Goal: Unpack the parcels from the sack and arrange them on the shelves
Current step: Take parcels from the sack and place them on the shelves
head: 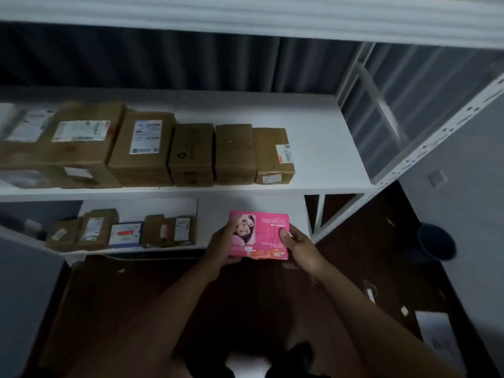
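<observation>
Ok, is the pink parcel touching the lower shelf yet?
Cannot tell. In the head view both hands, left hand and right hand, grip the pink parcel in front of the lower shelf, but this angle shows neither contact nor gap.

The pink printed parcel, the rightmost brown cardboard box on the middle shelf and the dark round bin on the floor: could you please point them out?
Pink printed parcel point(266, 230), head view, upper middle of its face.
Rightmost brown cardboard box point(270, 151), head view, top face.
Dark round bin point(435, 241), head view, its side.
</observation>
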